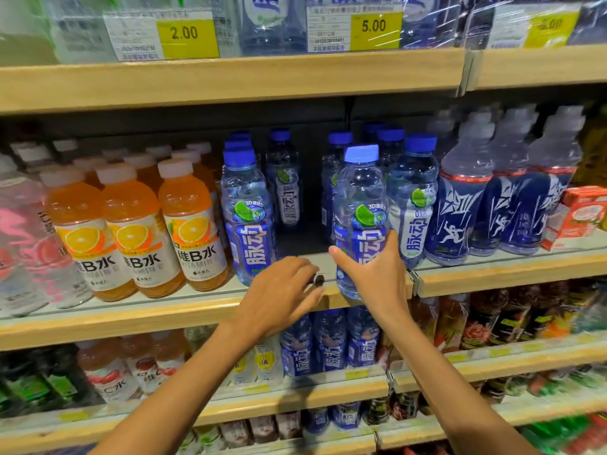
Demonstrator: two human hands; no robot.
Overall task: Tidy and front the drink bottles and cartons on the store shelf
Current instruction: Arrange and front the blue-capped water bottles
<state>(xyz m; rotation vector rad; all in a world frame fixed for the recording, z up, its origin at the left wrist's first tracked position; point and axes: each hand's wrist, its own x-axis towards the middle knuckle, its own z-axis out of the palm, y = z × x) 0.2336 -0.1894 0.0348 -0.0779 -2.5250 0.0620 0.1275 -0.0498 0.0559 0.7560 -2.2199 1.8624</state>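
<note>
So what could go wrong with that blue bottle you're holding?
1. The held bottle is right at the shelf edge, gripped low down by the right hand. If it slips, it may fall.
2. It is close to the neighbouring bottle, which could get bumped over.
3. The left hand grips a small dark object, so it may be slow to help.

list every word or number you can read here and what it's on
"2.00": left yellow price tag, top left
"5.00": middle yellow price tag
"维B水": orange bottles
"脉动": blue bottle gripped by right hand, and its neighbours
right price tag and the small print on all tags: too blurred to read
small dark object in left hand: no readable text
</note>
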